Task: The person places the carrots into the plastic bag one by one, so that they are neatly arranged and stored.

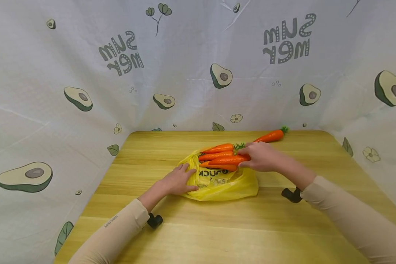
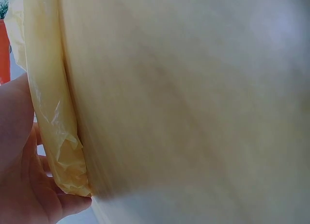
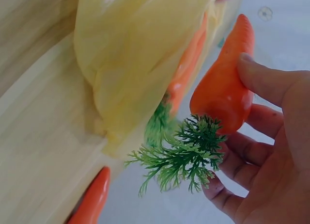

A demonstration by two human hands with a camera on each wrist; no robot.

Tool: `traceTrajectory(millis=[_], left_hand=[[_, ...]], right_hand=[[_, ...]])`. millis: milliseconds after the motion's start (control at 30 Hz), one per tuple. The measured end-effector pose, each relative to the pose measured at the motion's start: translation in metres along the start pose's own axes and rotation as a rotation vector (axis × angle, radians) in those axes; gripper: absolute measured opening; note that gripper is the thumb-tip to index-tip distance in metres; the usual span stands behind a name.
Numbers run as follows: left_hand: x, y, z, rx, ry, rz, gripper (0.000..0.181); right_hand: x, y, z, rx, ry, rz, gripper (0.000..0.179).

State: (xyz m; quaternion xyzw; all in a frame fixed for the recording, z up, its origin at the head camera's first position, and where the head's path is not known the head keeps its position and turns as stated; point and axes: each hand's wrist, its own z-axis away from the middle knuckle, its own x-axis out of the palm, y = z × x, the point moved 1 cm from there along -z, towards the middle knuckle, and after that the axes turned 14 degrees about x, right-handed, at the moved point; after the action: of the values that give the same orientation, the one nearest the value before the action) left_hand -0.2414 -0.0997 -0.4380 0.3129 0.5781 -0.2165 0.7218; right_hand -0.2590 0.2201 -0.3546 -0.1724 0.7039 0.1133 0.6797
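A yellow plastic bag [image 1: 231, 191] with dark print lies on the table, several orange carrots [image 1: 217, 148] grouped at its far side. My right hand [image 1: 261, 157] holds one carrot [image 3: 225, 81] by its thick end, thumb on one side and fingers on the other. Green leaves [image 3: 186, 149] hang from that end in the right wrist view. On the left edge of the bag rests my left hand [image 1: 178, 180], its fingers spread. In the left wrist view the rolled bag edge [image 2: 53, 112] lies against that hand; part of the fingers is hidden there.
Another carrot [image 1: 271, 136] with a green top lies apart at the back right of the wooden table [image 1: 198, 234]. Behind the table hangs a pale curtain [image 1: 191, 47] printed with avocados. Black wrist mounts [image 1: 292, 195] stick out below both wrists.
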Motion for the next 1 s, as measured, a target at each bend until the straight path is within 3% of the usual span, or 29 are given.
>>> traceTrajectory(millis=[200, 533, 767, 1000], left_hand=[[-0.001, -0.001, 0.000, 0.001, 0.002, 0.008, 0.077], [0.001, -0.002, 0.000, -0.009, -0.012, 0.003, 0.078], [0.002, -0.002, -0.001, -0.013, -0.021, 0.002, 0.078], [0.002, -0.003, -0.002, -0.012, -0.031, 0.007, 0.079]], right_hand=[[0.005, -0.011, -0.005, -0.040, 0.007, 0.022, 0.043], [0.017, -0.027, -0.010, -0.048, -0.034, 0.037, 0.046], [0.028, -0.036, -0.014, -0.046, -0.061, 0.055, 0.038], [0.038, -0.038, -0.015, -0.073, 0.007, 0.087, 0.033]])
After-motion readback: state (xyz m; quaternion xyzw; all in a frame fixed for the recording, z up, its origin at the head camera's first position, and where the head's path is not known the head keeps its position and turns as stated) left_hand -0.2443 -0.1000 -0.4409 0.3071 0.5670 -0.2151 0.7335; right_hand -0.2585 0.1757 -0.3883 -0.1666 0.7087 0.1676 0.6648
